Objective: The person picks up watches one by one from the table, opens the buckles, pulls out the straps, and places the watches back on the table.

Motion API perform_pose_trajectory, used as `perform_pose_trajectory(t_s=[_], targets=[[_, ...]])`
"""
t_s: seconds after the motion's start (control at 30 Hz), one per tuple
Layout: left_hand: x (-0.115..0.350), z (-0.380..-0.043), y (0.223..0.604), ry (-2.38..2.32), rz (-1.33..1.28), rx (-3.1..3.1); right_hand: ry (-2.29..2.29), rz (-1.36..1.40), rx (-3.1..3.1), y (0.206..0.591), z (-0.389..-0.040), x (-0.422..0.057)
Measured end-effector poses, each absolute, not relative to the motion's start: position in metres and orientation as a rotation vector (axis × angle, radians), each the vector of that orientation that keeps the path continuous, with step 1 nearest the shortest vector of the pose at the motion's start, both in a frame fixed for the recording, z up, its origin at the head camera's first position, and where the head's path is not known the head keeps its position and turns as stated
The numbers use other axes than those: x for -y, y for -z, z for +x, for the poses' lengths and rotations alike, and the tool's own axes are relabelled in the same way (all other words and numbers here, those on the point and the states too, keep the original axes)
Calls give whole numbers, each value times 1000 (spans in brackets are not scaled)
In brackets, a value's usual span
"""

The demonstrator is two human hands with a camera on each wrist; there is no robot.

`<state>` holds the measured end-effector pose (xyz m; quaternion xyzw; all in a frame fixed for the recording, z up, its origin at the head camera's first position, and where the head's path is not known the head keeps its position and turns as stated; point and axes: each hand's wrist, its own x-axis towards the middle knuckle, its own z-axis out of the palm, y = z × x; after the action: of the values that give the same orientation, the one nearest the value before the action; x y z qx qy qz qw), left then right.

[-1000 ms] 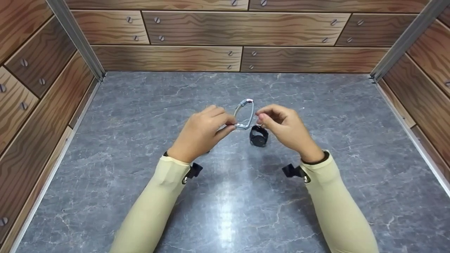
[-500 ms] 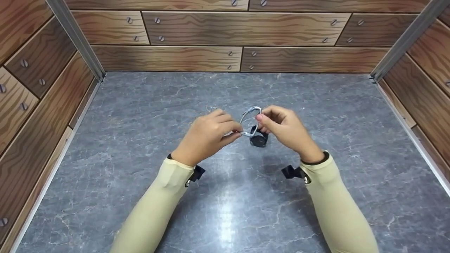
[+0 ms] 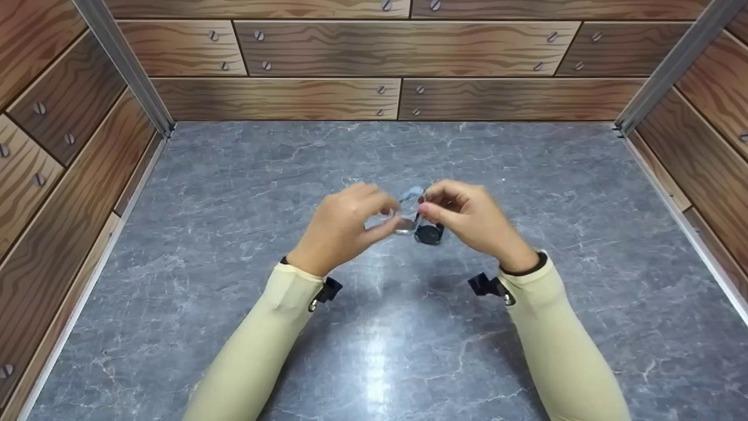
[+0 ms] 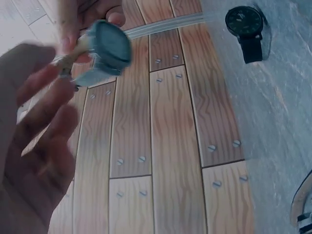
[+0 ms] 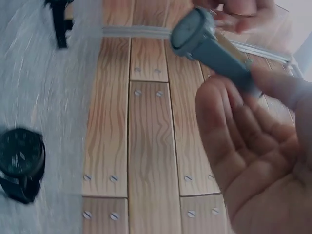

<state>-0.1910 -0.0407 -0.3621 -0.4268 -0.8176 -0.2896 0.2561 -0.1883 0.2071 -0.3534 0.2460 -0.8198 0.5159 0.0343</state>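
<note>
A light blue wristwatch [image 5: 188, 30] is held off the table by my right hand [image 3: 467, 216], which pinches its strap between thumb and fingers. The watch's round face points away from that grip in the right wrist view. Beside the watch, my left hand [image 3: 342, 228] has its thumb and fingers spread apart, fingertips right at the watch and blurred by motion. A black wristwatch [image 3: 429, 234] with a dark dial rests on the table just below the right fingers. Its dial and strap show better in the left wrist view.
A pale curved band [image 4: 301, 200] lies at the lower right edge of the left wrist view, mostly cut off. Wood-patterned walls [image 3: 327, 96] border the grey marbled table [image 3: 245, 169] at the back and on both sides.
My left hand brought the light blue watch right and toward me to the right hand, then spread its fingers. The right hand now pinches the watch; the black watch stays in place.
</note>
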Motion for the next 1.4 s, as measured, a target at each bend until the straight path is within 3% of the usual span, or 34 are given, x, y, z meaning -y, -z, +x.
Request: perform_pose_trajectory(t_s=[0.17, 0.43, 1.4], targets=[[45, -192, 360, 913, -1001, 2344, -1419, 998, 2466, 355, -187, -202], [48, -194, 356, 1075, -1133, 2247, -1324, 1146, 2289, 358, -189, -201], [44, -195, 357, 786, -1211, 2043, -847, 1135, 2224, 345, -179, -190]])
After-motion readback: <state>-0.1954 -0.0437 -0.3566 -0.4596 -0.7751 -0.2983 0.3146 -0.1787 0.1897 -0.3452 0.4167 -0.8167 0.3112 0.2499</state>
